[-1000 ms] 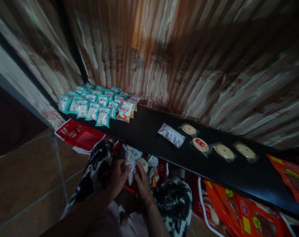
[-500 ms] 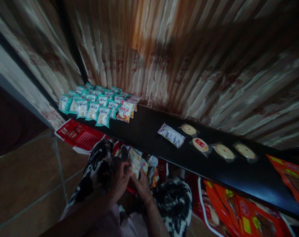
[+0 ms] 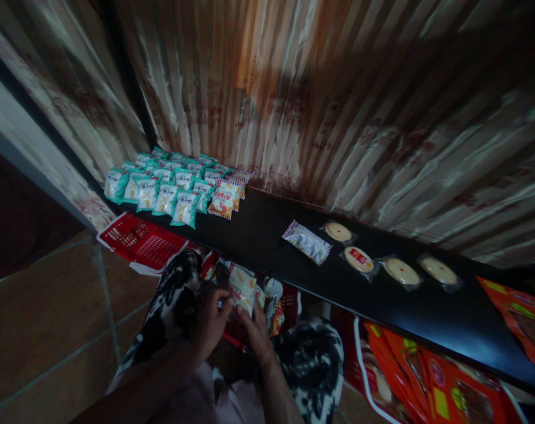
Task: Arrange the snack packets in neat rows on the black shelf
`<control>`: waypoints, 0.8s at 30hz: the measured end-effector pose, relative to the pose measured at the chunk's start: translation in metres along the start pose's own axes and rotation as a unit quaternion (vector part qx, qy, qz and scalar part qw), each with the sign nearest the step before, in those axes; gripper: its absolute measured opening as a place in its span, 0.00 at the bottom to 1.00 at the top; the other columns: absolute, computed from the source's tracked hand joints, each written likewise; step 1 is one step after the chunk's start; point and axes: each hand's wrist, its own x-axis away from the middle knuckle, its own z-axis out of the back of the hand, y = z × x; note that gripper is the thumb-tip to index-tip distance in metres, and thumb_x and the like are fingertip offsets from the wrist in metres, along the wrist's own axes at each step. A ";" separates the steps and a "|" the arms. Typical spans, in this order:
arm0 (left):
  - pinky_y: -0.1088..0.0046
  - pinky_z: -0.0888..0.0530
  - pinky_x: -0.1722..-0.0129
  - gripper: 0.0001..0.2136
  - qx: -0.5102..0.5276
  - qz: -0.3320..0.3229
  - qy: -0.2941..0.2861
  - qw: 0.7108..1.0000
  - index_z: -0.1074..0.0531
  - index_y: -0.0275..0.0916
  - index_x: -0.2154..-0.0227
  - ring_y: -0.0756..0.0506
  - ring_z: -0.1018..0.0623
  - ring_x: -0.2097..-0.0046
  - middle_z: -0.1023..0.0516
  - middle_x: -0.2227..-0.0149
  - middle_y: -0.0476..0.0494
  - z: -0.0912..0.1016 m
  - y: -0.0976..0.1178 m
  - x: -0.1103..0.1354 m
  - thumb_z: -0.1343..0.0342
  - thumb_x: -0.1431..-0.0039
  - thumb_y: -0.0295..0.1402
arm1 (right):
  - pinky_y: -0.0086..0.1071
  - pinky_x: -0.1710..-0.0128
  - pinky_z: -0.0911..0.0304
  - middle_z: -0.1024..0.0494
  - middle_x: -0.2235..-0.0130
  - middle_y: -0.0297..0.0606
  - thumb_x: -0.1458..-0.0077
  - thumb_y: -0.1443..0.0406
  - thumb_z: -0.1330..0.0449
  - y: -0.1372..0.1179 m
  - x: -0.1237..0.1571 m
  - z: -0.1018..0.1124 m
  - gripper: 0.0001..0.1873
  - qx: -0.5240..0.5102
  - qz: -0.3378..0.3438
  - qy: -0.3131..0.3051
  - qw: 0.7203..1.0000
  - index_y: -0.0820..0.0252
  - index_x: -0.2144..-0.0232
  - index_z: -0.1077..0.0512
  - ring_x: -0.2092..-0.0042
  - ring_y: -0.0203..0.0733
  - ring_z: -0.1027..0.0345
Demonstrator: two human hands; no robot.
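Low in the middle, both my hands grip one small white and orange snack packet just above my lap. My left hand pinches its left side. My right hand holds it from below on the right. Under the packet a red basket holds several more snack packets. Beyond it runs a long black shelf with several green and white packets in rows at its far left, next to orange packets.
A white foil packet and several round cakes in clear wrap lie along the shelf. Orange bags are stacked lower right. A red crate lid lies on the tiled floor. A striped curtain hangs behind the shelf.
The packet in my hands has turned and lifted slightly, so its printed face now shows. My fingers shifted around its edges.
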 end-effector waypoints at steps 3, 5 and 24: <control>0.65 0.29 0.58 0.10 0.005 0.000 0.005 1.000 0.32 0.41 0.66 0.44 0.26 0.60 0.26 0.64 0.44 -0.001 -0.005 -0.002 0.48 0.47 0.40 | 0.41 0.43 0.45 0.29 0.47 0.42 0.51 0.52 0.41 0.000 0.000 0.000 0.28 -0.012 -0.007 -0.010 1.000 0.59 0.50 0.31 0.45 0.50 0.38; 0.65 0.29 0.58 0.09 0.008 0.003 0.011 1.000 0.32 0.40 0.67 0.44 0.26 0.59 0.26 0.64 0.44 -0.002 -0.006 -0.003 0.47 0.48 0.40 | 0.41 0.45 0.43 0.27 0.49 0.42 0.51 0.52 0.41 -0.003 0.000 0.001 0.28 -0.021 -0.012 -0.009 1.000 0.60 0.51 0.30 0.47 0.50 0.36; 0.63 0.27 0.55 0.24 0.219 0.123 -0.069 0.965 0.31 0.36 0.61 0.40 0.22 0.57 0.21 0.60 0.38 0.005 0.007 -0.013 0.37 0.59 0.45 | 0.41 0.46 0.40 0.25 0.51 0.39 0.52 0.53 0.41 0.006 0.001 -0.001 0.23 -0.064 -0.088 0.001 0.994 0.54 0.54 0.27 0.46 0.50 0.36</control>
